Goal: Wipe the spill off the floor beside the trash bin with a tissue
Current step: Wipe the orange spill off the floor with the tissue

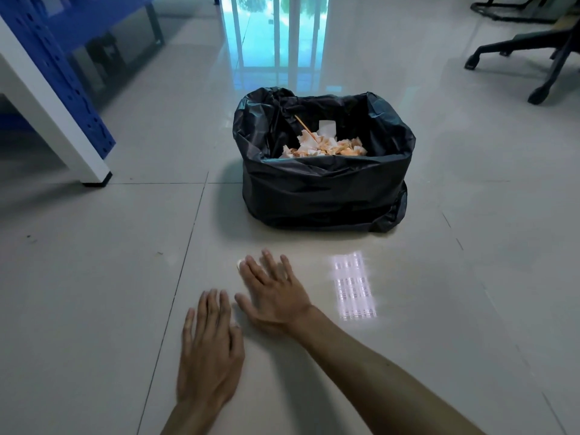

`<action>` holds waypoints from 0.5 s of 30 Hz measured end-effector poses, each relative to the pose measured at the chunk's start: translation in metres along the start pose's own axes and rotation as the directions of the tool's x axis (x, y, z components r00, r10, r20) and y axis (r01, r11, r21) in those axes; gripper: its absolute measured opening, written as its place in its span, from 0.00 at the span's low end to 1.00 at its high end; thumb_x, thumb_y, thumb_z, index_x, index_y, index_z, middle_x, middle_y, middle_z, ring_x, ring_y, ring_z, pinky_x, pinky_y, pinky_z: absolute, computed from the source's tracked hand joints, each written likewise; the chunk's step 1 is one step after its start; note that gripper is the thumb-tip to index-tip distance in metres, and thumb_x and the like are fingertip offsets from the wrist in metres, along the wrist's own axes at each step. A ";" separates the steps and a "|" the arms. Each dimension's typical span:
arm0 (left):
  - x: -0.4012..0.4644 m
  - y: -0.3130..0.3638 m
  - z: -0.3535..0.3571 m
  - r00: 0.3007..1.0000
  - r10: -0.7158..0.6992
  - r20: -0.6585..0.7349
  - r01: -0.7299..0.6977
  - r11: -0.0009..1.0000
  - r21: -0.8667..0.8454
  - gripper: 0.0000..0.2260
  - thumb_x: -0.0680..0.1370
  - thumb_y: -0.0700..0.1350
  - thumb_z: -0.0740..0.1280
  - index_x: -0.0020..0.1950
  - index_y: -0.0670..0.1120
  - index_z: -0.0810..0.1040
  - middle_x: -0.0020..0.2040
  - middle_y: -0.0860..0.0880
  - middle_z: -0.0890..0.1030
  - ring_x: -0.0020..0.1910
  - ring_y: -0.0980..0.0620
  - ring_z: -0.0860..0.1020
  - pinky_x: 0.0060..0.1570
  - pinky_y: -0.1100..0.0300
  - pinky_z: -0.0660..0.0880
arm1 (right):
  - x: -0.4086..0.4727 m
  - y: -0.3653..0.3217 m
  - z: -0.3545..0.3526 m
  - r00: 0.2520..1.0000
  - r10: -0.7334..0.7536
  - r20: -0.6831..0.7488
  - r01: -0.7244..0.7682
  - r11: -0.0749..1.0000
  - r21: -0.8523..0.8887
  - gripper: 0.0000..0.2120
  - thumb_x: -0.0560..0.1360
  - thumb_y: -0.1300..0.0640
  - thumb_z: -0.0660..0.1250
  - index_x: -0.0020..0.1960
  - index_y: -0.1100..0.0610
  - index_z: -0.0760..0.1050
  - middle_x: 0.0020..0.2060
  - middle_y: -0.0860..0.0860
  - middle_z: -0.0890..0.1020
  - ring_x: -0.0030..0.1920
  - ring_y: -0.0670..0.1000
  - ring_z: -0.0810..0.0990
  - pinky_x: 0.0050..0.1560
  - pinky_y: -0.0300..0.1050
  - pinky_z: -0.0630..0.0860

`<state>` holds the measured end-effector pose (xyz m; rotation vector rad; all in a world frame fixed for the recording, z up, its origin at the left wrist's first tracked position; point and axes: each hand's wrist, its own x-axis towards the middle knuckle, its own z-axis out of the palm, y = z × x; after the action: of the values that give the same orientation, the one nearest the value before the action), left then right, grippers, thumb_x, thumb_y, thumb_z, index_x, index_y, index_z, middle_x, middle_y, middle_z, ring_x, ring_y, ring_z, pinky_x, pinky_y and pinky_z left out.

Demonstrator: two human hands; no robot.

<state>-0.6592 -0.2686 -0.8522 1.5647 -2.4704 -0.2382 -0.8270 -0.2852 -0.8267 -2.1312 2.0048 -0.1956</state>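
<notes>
The trash bin [323, 189] is lined with a black bag and stands on the pale tiled floor ahead of me. Inside it lie several crumpled white tissues with orange stains [323, 147] and a thin stick. My right hand [273, 296] is stretched flat, palm down, fingers apart, just in front of the bin. A tiny white bit [240, 263] shows at its index fingertip; I cannot tell what it is. My left hand [208, 350] lies palm down beside it, closer to me, fingers apart. No coloured spill shows on the floor around the hands.
A white table leg [94, 171] and a blue perforated shelf post [62, 83] stand at the left. Office chair bases [533, 64] are at the far right. A bright light reflection [353, 287] lies on the tile right of my right hand.
</notes>
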 end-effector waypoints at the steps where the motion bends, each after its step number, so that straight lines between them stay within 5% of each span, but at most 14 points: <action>1: 0.000 0.001 -0.001 1.000 -0.007 -0.001 0.007 1.000 -0.007 0.28 0.79 0.50 0.46 0.79 0.44 0.53 0.80 0.48 0.56 0.79 0.54 0.50 0.77 0.52 0.45 | -0.005 0.013 -0.004 1.000 0.031 0.008 -0.030 0.999 -0.039 0.35 0.78 0.35 0.49 0.76 0.56 0.65 0.75 0.54 0.68 0.76 0.60 0.61 0.75 0.63 0.55; 3: 0.000 0.001 -0.003 1.000 -0.015 0.012 0.015 1.000 -0.025 0.29 0.79 0.52 0.44 0.80 0.46 0.48 0.80 0.49 0.51 0.79 0.55 0.45 0.77 0.52 0.42 | -0.016 0.051 -0.019 0.982 0.182 0.049 -0.177 0.980 -0.087 0.39 0.74 0.32 0.46 0.75 0.55 0.66 0.74 0.53 0.70 0.76 0.60 0.62 0.75 0.62 0.52; 5: 0.000 0.000 -0.004 1.000 -0.011 0.019 0.012 0.999 -0.044 0.29 0.79 0.53 0.42 0.80 0.47 0.45 0.80 0.51 0.48 0.79 0.56 0.43 0.78 0.52 0.42 | -0.038 0.106 -0.034 0.935 0.351 0.051 -0.339 0.928 -0.157 0.43 0.74 0.29 0.39 0.80 0.53 0.52 0.79 0.51 0.56 0.79 0.57 0.46 0.75 0.60 0.39; 8: 0.000 0.000 -0.004 1.000 -0.015 0.019 0.015 0.999 -0.051 0.30 0.79 0.53 0.42 0.79 0.45 0.46 0.80 0.50 0.49 0.79 0.56 0.43 0.78 0.51 0.44 | -0.091 0.177 -0.065 0.818 0.569 0.088 -0.542 0.813 -0.215 0.40 0.78 0.30 0.40 0.81 0.53 0.42 0.80 0.50 0.45 0.78 0.56 0.36 0.74 0.60 0.33; 15: -0.001 0.005 -0.003 0.999 -0.034 0.004 0.034 0.999 -0.017 0.30 0.79 0.52 0.43 0.80 0.44 0.50 0.81 0.47 0.54 0.79 0.55 0.46 0.78 0.50 0.44 | -0.131 0.181 -0.061 0.713 0.700 0.041 -0.694 0.713 -0.100 0.42 0.78 0.31 0.40 0.80 0.59 0.41 0.80 0.55 0.45 0.78 0.55 0.35 0.74 0.62 0.33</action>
<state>-0.6624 -0.2654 -0.8482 1.6012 -2.4397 -0.2669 -1.0253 -0.1676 -0.8054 -1.2239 2.6295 0.0920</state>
